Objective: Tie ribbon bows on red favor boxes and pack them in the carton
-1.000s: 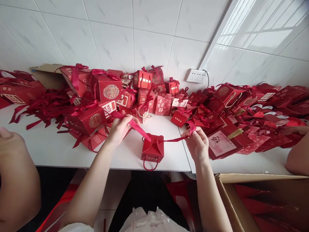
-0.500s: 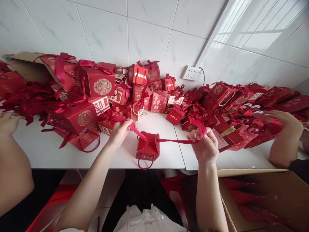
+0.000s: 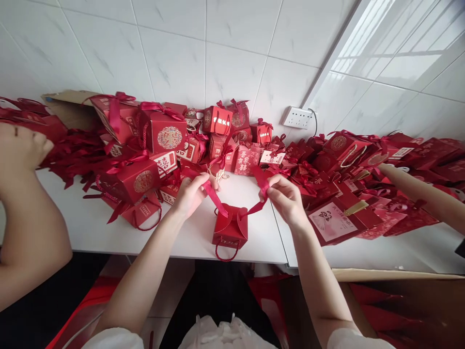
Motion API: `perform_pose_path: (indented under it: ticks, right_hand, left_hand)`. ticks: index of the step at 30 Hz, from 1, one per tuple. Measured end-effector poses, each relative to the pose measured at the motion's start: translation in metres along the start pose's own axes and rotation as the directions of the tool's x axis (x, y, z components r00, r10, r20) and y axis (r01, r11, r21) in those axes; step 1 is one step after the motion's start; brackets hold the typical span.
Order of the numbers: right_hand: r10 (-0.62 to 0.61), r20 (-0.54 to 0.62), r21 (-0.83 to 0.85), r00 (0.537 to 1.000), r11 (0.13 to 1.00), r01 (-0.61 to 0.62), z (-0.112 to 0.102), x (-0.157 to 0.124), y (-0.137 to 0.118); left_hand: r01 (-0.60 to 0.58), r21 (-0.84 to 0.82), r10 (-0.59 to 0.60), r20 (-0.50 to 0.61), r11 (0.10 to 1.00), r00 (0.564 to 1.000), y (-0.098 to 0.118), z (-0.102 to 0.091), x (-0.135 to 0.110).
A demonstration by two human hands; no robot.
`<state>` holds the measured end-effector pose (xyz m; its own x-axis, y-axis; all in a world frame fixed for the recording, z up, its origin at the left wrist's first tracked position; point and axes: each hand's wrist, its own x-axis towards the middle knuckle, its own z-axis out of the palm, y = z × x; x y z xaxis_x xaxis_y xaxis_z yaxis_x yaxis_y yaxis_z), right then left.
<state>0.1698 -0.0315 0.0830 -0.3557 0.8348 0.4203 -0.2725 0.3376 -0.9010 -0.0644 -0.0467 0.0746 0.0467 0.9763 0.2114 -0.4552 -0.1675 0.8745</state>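
A small red gift box with a twisted cord handle stands on the white table in front of me. From its top runs a dark red ribbon, one end to each side. My left hand pinches one end, up and left of the box. Opposite it, my right hand grips the other end between thumb and fingers, with a length of ribbon rising above them. Both hands are raised over the table, apart from the box itself. The fingers' far sides are partly hidden.
Finished-looking red boxes with bows are piled left and along the wall. Flat red bags crowd the right. A power strip hangs on the wall. Other people's arms reach in at left and right. A cardboard carton stands below right.
My right hand has moved left, closer to the box, and its ribbon end has gone from stretched to slanting upward. The left person's hand has risen; the right person's arm reaches farther in.
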Motion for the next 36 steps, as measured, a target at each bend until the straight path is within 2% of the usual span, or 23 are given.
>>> perform_pose_path:
  ticks: [3,6,11,14,17,20,25,31,36]
  right_hand:
    - [0.051,0.033,0.028,0.998,0.998,-0.052,0.015,0.005,0.009]
    - [0.030,-0.016,0.081,0.999,0.996,-0.029,0.029,0.008,0.015]
    - [0.026,-0.127,0.132,0.991,0.991,-0.009,0.048,0.013,0.015]
    - [0.032,-0.152,0.143,0.988,0.990,-0.010,0.049,0.013,0.011]
    - [0.036,-0.163,0.132,0.986,0.991,-0.015,0.045,0.010,0.007]
    - [0.032,-0.169,0.134,0.985,0.991,-0.009,0.039,0.006,0.003]
    - [0.012,-0.172,0.142,0.985,0.990,0.013,0.038,0.005,0.000]
    - [0.003,-0.158,0.186,0.988,0.982,0.026,0.036,0.007,0.004]
    - [-0.014,-0.112,0.138,0.994,0.990,0.030,0.028,0.009,0.006]
  left_hand:
    - [-0.006,-0.048,0.009,0.073,0.999,0.997,0.013,0.008,0.007]
    - [-0.024,-0.099,0.038,0.142,0.995,0.989,0.020,0.015,0.012]
    - [-0.083,0.016,0.077,0.222,0.996,0.972,0.019,0.023,0.013]
    - [-0.089,0.141,0.062,0.185,0.986,0.981,0.013,0.027,0.011]
    - [-0.131,0.281,0.095,0.138,0.951,0.986,0.009,0.032,0.009]
    - [-0.170,0.375,0.125,0.142,0.911,0.982,0.011,0.036,0.010]
    - [-0.170,0.388,0.105,0.182,0.906,0.978,0.017,0.040,0.008]
    - [-0.173,0.361,0.148,0.095,0.917,0.984,0.011,0.032,-0.008]
    - [-0.216,0.342,0.221,0.025,0.915,0.975,0.005,0.026,-0.013]
